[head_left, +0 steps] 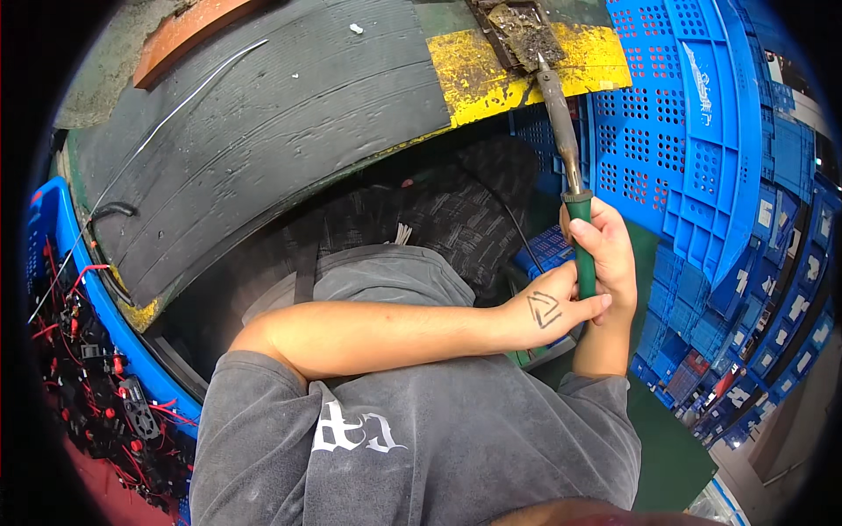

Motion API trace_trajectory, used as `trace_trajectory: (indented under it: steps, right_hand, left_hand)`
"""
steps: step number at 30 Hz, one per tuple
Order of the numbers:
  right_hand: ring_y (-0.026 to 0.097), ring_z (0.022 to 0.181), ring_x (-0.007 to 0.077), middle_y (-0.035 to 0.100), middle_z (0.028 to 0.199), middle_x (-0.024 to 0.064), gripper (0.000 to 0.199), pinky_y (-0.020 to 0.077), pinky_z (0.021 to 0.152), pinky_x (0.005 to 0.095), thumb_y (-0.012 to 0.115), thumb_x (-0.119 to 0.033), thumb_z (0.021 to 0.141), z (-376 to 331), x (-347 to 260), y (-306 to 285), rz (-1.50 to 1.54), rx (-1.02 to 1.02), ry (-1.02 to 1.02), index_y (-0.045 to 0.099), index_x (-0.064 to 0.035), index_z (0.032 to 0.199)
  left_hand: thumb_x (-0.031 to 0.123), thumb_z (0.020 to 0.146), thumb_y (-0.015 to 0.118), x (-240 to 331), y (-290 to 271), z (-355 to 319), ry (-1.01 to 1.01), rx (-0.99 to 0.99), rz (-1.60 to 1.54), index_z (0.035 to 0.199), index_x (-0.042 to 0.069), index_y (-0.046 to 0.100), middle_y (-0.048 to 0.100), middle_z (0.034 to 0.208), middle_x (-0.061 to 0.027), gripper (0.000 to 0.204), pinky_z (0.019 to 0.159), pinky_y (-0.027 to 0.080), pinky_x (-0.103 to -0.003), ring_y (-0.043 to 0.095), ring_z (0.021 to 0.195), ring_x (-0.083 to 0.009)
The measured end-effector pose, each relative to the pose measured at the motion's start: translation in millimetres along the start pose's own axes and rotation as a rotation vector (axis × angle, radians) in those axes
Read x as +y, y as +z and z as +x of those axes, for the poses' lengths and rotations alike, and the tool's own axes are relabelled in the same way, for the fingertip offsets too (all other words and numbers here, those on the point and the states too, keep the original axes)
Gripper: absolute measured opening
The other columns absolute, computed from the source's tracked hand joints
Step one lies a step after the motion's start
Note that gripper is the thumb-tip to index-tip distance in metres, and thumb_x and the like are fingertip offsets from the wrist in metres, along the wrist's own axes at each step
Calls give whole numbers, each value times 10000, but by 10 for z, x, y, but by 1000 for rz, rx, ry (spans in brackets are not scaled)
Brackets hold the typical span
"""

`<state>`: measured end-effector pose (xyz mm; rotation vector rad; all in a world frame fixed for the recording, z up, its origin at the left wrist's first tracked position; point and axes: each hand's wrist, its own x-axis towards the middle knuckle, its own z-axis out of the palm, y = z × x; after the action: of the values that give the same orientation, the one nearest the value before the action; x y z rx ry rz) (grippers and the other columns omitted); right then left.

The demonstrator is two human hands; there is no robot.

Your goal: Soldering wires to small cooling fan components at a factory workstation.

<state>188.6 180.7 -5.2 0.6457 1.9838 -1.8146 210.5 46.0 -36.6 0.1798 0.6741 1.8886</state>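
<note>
My right hand (610,259) has its grip closed around the green handle of a soldering iron (566,158), whose dark metal shaft runs up and away from my fingers to a tip resting in a grimy metal tray (517,31) on the yellow-painted edge of the tabletop (263,131). My left hand (548,311) crosses over from the other side, its grip wrapped against the same handle just below my right thumb. Blue perforated plastic crates (693,131) stand just beyond the iron; a blue bin of red-wired parts (88,351) sits well apart, past my left elbow.
</note>
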Motion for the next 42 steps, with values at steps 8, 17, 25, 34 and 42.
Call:
trace_trajectory:
  steps: [8,17,25,34,42]
  right_hand:
    - [402,691,39,471,761,-52,210,331,623,200,697,-203,839,6,-41,58,-26,28,23,543,-60,840]
    - [392,686,34,463,750,-52,232,325,609,201,688,-229,842,21,-36,96,-41,32,16,523,-71,806]
    - [353,623,48,410,674,-41,362,276,555,229,693,-350,821,9,-61,135,-41,11,13,467,-81,730]
    - [361,606,50,427,657,-34,349,276,545,230,691,-341,822,60,-12,51,-23,7,5,486,-72,738]
    - [391,586,66,468,640,-10,370,291,540,242,656,-366,850,58,69,16,-88,16,21,517,-50,717]
  left_hand:
    - [69,917,495,26,-42,34,28,-51,-22,1019,-20,495,644,813,-109,135,772,500,-321,642,811,-196]
    - [82,893,472,104,-34,-24,-24,-22,23,1021,-25,510,657,835,-122,171,830,480,-329,638,871,-211]
    - [78,903,465,52,-52,-18,13,-33,11,1063,-26,492,666,851,-119,193,823,487,-333,641,868,-211]
    - [71,897,466,70,-44,18,9,-44,-4,1119,-24,475,670,859,-122,241,849,491,-344,644,885,-213]
    - [137,922,478,33,-84,18,-31,-63,-23,960,35,636,615,847,-19,192,668,426,-235,502,731,-75]
